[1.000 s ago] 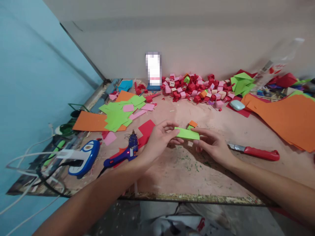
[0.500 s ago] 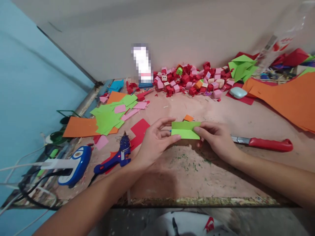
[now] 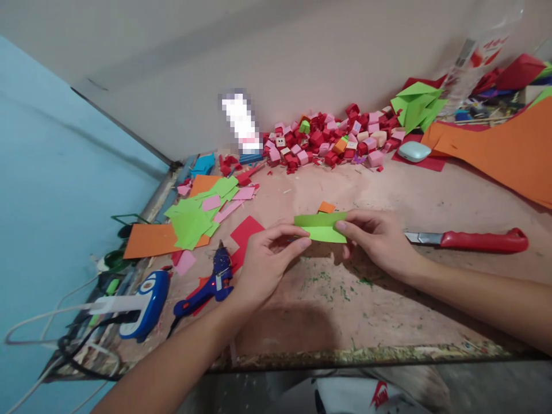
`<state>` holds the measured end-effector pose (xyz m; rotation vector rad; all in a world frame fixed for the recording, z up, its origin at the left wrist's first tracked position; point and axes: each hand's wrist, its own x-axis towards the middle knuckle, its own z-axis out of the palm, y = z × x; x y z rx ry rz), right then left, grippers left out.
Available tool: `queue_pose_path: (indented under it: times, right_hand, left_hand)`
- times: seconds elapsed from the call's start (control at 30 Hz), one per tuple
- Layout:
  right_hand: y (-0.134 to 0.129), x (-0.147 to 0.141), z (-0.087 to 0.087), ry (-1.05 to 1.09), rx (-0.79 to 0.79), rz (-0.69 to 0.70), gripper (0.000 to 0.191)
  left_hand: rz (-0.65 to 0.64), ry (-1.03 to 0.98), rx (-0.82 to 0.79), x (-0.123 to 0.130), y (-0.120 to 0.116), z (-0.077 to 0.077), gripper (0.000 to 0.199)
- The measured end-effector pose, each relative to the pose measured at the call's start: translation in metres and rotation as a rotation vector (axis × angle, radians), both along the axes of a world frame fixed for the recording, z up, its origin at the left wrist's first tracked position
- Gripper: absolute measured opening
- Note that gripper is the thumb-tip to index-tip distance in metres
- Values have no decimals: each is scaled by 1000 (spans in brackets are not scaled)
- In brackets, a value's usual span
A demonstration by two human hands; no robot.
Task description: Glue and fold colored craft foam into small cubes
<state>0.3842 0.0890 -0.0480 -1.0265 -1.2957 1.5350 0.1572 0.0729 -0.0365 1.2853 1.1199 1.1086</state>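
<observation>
A small green paper point(image 3: 321, 227), creased lengthwise, is held up over the middle of the table point(image 3: 293, 195). My right hand point(image 3: 375, 238) pinches its right end between thumb and fingers. At its left end is my left hand point(image 3: 273, 253), with thumb and fingertips close together at the paper's edge. Just behind the paper lies a small orange piece point(image 3: 326, 207). A red-handled knife point(image 3: 483, 240) lies to the right of my right hand, its blade partly hidden by it.
A blue glue gun point(image 3: 211, 287) and red paper point(image 3: 245, 233) lie left of my left hand. Farther left are green sheets point(image 3: 190, 227) and a blue-white power strip point(image 3: 149, 305) with cables. Small folded paper pieces point(image 3: 323, 138) are heaped at the back, beside a bright phone point(image 3: 241, 121).
My left fingers have closed in at the paper's left end, where they were spread more before. The camera view has shifted slightly. My right hand keeps its pinch.
</observation>
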Motion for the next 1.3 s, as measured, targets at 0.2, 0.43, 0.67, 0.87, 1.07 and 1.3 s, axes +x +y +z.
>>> queue_pose_path:
  times: [0.2,0.43,0.67,0.87,1.07,1.3]
  right_hand:
    - [2,1,-1,39,-13,80,40]
    - [1,-2,-6,-16,31,177,55]
    - [-2,-2,-2,-38,50,196,26]
    - [-3,-1,-2,-13,5,206,25]
    - [1,0,-2,-73,90,179,28]
    - [0,1,-3,-122,32,221,22]
  left_hand:
    - [39,-53,35,-2,1,-2,16]
    - [43,-15,95,1,-1,-2,14]
    - [15,-120,-10,5,-3,-1,42]
    - [-145,-4,-127,-2,-1,-2,25]
    - [-145,-56,-165,-2,-1,-3,23]
    - [-149,-47,-198,-1,0,-2,21]
